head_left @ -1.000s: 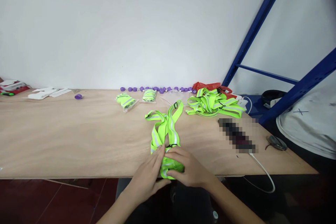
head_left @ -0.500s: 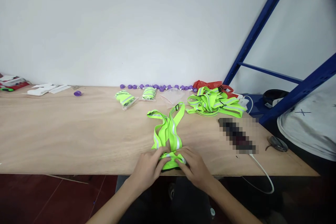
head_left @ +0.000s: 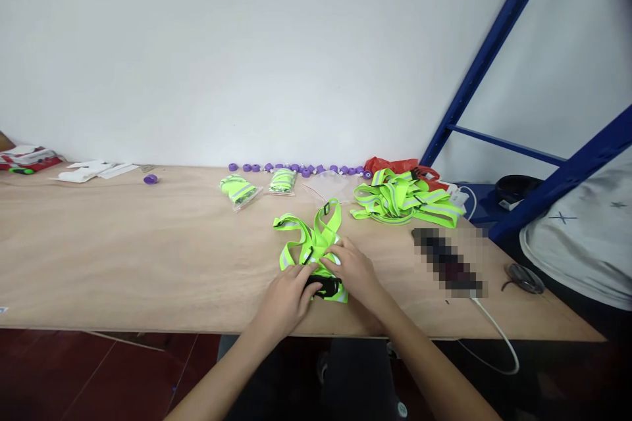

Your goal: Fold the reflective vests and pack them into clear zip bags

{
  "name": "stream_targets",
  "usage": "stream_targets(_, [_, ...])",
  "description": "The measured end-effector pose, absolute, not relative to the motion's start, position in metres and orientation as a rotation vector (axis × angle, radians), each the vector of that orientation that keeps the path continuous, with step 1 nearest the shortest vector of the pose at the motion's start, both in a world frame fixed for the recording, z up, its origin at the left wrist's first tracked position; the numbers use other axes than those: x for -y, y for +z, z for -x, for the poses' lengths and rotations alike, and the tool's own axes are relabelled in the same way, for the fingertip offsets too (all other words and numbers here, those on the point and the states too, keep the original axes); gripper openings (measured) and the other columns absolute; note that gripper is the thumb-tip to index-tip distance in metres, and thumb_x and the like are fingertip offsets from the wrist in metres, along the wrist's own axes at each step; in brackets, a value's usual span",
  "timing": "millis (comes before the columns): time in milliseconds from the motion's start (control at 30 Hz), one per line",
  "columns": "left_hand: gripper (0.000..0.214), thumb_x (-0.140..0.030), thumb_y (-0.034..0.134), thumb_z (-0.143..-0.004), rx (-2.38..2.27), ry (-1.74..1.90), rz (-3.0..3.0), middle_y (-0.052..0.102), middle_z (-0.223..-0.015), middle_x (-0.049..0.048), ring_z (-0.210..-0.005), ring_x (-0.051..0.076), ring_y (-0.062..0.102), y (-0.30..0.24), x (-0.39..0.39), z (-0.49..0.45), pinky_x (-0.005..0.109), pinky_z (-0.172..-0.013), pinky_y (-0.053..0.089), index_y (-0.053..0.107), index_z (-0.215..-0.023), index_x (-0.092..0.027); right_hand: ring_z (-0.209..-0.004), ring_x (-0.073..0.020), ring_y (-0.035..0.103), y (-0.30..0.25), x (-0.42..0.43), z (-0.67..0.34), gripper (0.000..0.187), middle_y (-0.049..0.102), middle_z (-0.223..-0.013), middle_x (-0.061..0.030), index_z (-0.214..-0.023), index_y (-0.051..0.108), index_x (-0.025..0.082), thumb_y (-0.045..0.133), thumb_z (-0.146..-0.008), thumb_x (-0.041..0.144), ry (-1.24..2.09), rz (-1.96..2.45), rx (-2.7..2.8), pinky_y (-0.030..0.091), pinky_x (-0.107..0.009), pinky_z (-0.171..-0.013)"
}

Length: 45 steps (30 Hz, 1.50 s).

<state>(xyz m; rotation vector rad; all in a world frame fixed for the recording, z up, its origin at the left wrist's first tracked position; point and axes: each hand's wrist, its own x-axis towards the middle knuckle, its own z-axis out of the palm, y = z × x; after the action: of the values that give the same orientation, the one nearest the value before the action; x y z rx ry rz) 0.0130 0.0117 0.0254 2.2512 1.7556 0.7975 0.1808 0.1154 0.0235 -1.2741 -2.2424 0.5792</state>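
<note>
A neon green reflective strap vest lies partly folded on the wooden table, near its front edge. My left hand presses on the folded near end, fingers curled on the fabric beside a black buckle. My right hand grips the green straps just right of the buckle, fingers closed on them. The vest's loops trail away from me toward the wall.
A pile of more green strap vests lies at the back right beside a red bag. Two bagged vests and a row of purple caps sit by the wall. A white cable hangs over the edge; blue shelving stands right.
Both hands have moved away from the table's front edge, rolling the folded end of the vest further up the straps. The black buckle now shows between them.
</note>
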Motion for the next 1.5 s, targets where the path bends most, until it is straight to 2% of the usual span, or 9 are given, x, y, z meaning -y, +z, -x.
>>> stream_targets(233, [0.033,-0.027,0.047,-0.099,-2.011,0.676,-2.139,0.065,-0.114,0.0125,-0.104,0.03,0.064,0.024,-0.024,-0.029,0.043,-0.086,0.054,0.058,-0.13,-0.024,-0.081,-0.02,0.067,0.011,-0.104,-0.195,0.043,0.071,-0.091,-0.0056,-0.115,0.059,0.019,0.029,-0.101,0.046,0.761,1.188,2.064,0.051,-0.03,-0.073])
stream_targets(400, [0.049,-0.017,0.053,-0.094,-1.912,0.789,-2.317,0.041,-0.154,0.0104,-0.142,0.034,0.036,0.015,-0.028,-0.03,0.057,-0.111,0.038,0.045,-0.142,-0.027,-0.11,-0.0252,0.065,-0.004,-0.104,-0.202,0.037,0.069,-0.118,-0.011,-0.121,0.063,0.02,0.04,-0.099,0.037,0.681,1.004,2.181,0.052,-0.04,-0.095])
stream_targets(533, [0.039,-0.018,0.052,-0.096,-1.824,0.781,-2.354,0.056,-0.142,0.009,-0.135,0.03,0.046,0.011,-0.026,-0.025,0.051,-0.112,0.042,0.051,-0.135,-0.021,-0.116,-0.0278,0.062,-0.008,-0.086,-0.2,0.046,0.063,-0.127,-0.0157,-0.138,0.055,0.019,0.037,-0.102,0.04,0.351,0.934,2.352,0.054,-0.044,-0.095])
stream_targets(700, [0.034,-0.02,0.05,-0.097,-1.758,0.765,-2.373,0.063,-0.131,0.0116,-0.128,0.031,0.053,0.013,-0.009,-0.021,0.049,-0.107,0.047,0.051,-0.131,-0.018,-0.128,-0.034,0.053,-0.009,-0.056,-0.209,0.086,0.054,-0.141,-0.0183,-0.151,0.037,0.012,0.065,-0.084,0.059,0.004,0.691,2.564,0.052,-0.047,-0.101])
stream_targets(933, [0.087,-0.048,0.072,-0.083,-1.426,0.549,-2.522,0.026,-0.161,0.0182,-0.144,0.037,0.035,0.009,0.038,0.004,0.051,-0.109,0.044,0.028,-0.153,-0.023,-0.124,-0.0319,0.057,-0.014,-0.029,-0.231,0.07,0.06,-0.133,-0.0183,-0.146,0.044,0.011,0.065,-0.088,0.043,-0.02,0.597,2.627,0.052,-0.045,-0.102])
stream_targets(1100, [0.054,-0.029,0.06,-0.092,-1.336,0.709,-2.463,0.058,-0.14,0.0117,-0.132,0.03,0.05,0.013,0.023,0.009,0.053,-0.116,0.031,0.043,-0.143,-0.023,-0.111,-0.0252,0.064,0.006,-0.039,-0.229,0.049,0.065,-0.121,-0.016,-0.136,0.057,0.014,0.059,-0.093,0.039,0.327,0.608,2.541,0.056,-0.036,-0.092])
stream_targets(1200, [0.028,-0.037,0.05,-0.098,-1.488,0.856,-2.11,0.07,-0.107,0.0099,-0.101,0.026,0.066,0.019,-0.005,0.005,0.04,-0.09,0.052,0.059,-0.117,-0.019,-0.096,-0.02,0.067,0.022,-0.063,-0.216,0.031,0.069,-0.104,-0.0105,-0.108,0.072,0.017,0.054,-0.096,0.039,0.658,0.759,2.379,0.055,-0.031,-0.086])
stream_targets(1300, [0.031,-0.045,0.047,-0.098,-1.717,0.878,-1.895,0.067,-0.085,0.0067,-0.082,0.025,0.066,0.023,-0.03,-0.002,0.036,-0.073,0.052,0.061,-0.095,-0.018,-0.081,-0.017,0.067,0.027,-0.086,-0.203,0.028,0.07,-0.09,-0.0045,-0.098,0.07,0.018,0.053,-0.097,0.039,0.875,0.963,2.246,0.054,-0.027,-0.072])
stream_targets(1500, [0.019,-0.031,0.055,-0.096,-1.895,1.11,-2.1,0.063,-0.119,0.0108,-0.108,0.027,0.061,0.023,-0.043,-0.017,0.04,-0.086,0.052,0.062,-0.109,-0.02,-0.099,-0.0242,0.063,0.009,-0.103,-0.193,0.034,0.066,-0.101,-0.0085,-0.103,0.065,0.02,0.058,-0.093,0.051,0.255,1.1,2.177,0.05,-0.032,-0.079])
